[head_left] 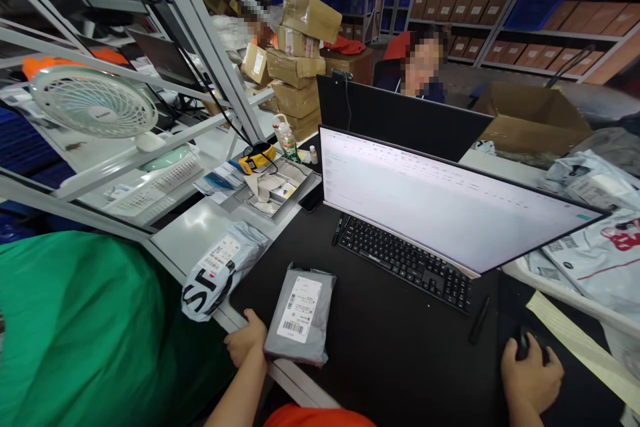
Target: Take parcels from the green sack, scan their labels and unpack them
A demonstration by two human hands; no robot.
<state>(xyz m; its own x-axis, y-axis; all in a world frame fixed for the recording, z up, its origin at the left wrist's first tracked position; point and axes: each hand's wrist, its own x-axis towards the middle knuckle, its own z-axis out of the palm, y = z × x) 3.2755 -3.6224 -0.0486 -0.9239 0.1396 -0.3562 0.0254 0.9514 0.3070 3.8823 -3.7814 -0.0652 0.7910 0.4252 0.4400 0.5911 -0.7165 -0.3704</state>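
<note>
My right hand [533,372] rests over a black computer mouse [523,343] at the right of the desk, fingers curved round it. At the desk's front edge, my left hand [249,337] is closed beside the lower left corner of a grey plastic parcel [302,313]. Its fingers curl in, and what they hold, if anything, is hidden. The parcel lies flat with a white barcode label facing up. Left of it lies a white-grey mailer bag [225,270] with large black print and a label.
A lit monitor [425,200] stands behind a black keyboard [405,263]. A black pen [479,320] lies near the mouse pad. Farther back are an open tray [273,203], a bottle [287,140], stacked cartons [300,70] and a seated person. White parcels [595,247] fill the right side; green cloth [100,333] is left.
</note>
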